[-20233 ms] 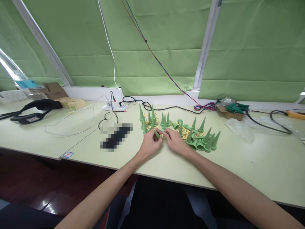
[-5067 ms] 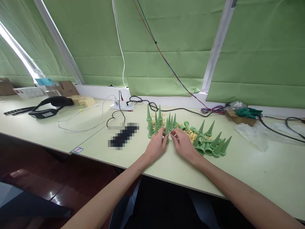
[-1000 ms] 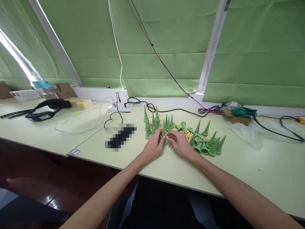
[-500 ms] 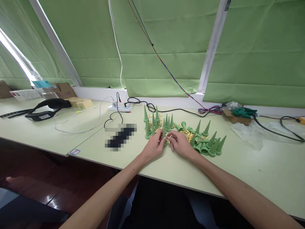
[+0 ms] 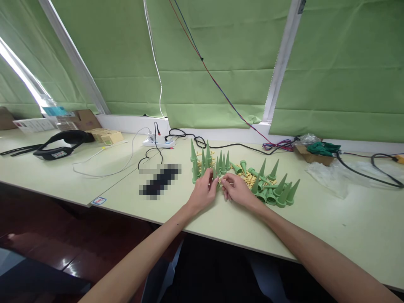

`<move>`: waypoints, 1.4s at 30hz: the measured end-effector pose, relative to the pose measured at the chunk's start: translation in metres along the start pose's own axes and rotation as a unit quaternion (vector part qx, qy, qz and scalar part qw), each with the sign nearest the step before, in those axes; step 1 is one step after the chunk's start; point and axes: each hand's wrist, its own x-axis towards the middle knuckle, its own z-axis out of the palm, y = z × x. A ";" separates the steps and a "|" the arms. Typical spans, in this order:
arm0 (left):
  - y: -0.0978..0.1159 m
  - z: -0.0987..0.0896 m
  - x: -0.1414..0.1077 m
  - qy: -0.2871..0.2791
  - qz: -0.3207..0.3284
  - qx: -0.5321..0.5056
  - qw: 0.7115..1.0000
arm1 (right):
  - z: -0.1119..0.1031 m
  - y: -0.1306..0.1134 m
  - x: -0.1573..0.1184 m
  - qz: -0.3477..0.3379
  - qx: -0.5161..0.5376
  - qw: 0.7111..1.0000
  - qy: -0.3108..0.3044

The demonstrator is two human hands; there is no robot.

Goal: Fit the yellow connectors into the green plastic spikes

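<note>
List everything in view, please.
Cones: many, green, mid-table
Pegs: many, yellow, among cones
Blurred thing: one, dark, left of cones
Power strip: one, white, by wall
Cables: several, mixed colours, mostly back
Headset: one, black, far left
Boxes: several, yellowish, by headset
Cartons: several, brown, left and right
Cloth: one, green, right carton
Plastic: some, clear, right
Blinds: several, green, behind
Tables: two, cream, underneath
Left grip: one, bare, at cone
Right grip: one, bare, at peg

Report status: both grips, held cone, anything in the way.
Left grip on a green cone. Right grip beside it, pinching a small yellow piece. Standing cones crowd close behind.
</note>
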 end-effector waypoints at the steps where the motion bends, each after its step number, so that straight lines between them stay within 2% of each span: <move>1: 0.000 0.000 0.000 -0.006 0.003 -0.002 1.000 | 0.000 0.000 0.000 0.009 0.018 1.000 -0.005; 7: 0.001 -0.002 -0.001 -0.032 0.010 0.004 0.999 | -0.001 0.001 0.000 0.048 0.056 0.997 -0.022; 13: 0.003 -0.003 -0.002 -0.033 0.008 0.005 0.999 | -0.001 0.003 0.001 0.082 0.079 0.993 -0.030; 21: 0.003 -0.002 -0.001 -0.033 0.002 -0.007 0.999 | 0.000 -0.002 -0.002 0.126 0.037 0.991 -0.030; 24: 0.003 -0.001 -0.001 -0.019 -0.005 -0.014 1.000 | 0.001 -0.004 -0.003 0.102 0.015 0.995 -0.018; 27: 0.001 0.000 0.000 0.001 -0.017 -0.022 1.000 | 0.001 -0.007 -0.005 0.031 -0.045 0.999 0.002; 33: -0.001 0.001 0.002 0.004 -0.033 -0.039 0.999 | -0.003 -0.005 -0.003 -0.069 -0.176 0.981 0.035; 37: 0.000 0.001 0.002 0.000 -0.035 -0.045 0.998 | -0.005 0.001 0.000 -0.095 -0.201 0.974 0.037; 42: 0.003 -0.001 0.000 -0.019 -0.017 -0.044 0.999 | -0.006 0.000 0.001 -0.081 -0.194 0.977 0.028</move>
